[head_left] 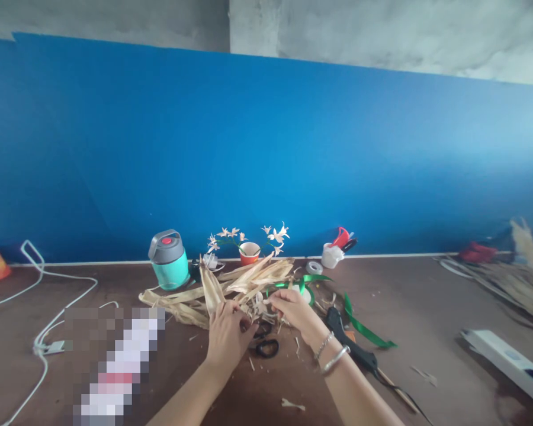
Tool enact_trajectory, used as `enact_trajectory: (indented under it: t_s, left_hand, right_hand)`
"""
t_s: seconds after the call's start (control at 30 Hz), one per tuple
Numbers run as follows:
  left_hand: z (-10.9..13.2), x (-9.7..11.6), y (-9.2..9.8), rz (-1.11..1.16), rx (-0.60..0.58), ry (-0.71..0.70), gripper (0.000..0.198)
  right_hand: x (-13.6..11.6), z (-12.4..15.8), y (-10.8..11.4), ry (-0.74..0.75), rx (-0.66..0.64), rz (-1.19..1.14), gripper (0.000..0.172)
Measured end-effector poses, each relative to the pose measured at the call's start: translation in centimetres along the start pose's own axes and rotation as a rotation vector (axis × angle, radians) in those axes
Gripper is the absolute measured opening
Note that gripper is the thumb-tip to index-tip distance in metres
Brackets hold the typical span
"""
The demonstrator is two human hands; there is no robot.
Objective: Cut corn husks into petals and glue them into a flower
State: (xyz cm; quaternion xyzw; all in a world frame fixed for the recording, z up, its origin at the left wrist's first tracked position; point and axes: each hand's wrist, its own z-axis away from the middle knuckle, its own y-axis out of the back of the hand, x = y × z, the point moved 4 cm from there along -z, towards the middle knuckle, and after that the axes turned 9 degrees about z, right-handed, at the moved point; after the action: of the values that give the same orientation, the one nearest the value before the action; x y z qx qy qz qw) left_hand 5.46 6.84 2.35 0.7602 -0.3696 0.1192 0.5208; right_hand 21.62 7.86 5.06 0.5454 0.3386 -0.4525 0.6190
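My right hand (pixel 295 310), with bracelets at the wrist, pinches a small pale husk piece (pixel 266 300) between thumb and fingertips. My left hand (pixel 231 334) is closed beside it, fingers curled and thumb towards the right; whatever lies inside its grip is hidden. A long dried corn husk (pixel 212 289) stands up just behind the left hand, part of a pile of husks (pixel 262 275). Small cut husk bits (pixel 258 305) lie between the hands. Scissors with black handles (pixel 267 348) lie on the table below them, their blades mostly covered.
A black glue gun (pixel 359 352) and green ribbon (pixel 364 331) lie at right. Behind are a teal container (pixel 171 269), an orange cup (pixel 249 255) with pale flowers, a tape roll (pixel 314 268) and a white cup (pixel 332 257). A power strip (pixel 506 361) and white cable (pixel 48 322) flank them.
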Motion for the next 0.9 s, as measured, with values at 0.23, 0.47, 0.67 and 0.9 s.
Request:
enact_trajectory:
  t_s: [0.23, 0.47, 0.67, 0.9]
  left_hand:
    - [-0.2, -0.5, -0.2, 0.042, 0.004, -0.02, 0.009]
    - [-0.5, -1.3, 1.4, 0.288, 0.275, -0.05, 0.015]
    - [-0.1, -0.8, 2.4, 0.394, 0.361, -0.093, 0.011]
    - [-0.3, -1.0, 2.0, 0.313, 0.33, -0.108, 0.014]
  right_hand:
    - [0.4, -0.1, -0.1, -0.039, -0.101, -0.088, 0.01]
    - [-0.5, 0.3, 0.2, -0.022, -0.303, -0.46, 0.029]
    - [-1.3, 0.9, 0.0, 0.032, -0.263, -0.391, 0.036]
    - [-0.6, 0.5, -0.6, 0.027, -0.191, -0.14, 0.02]
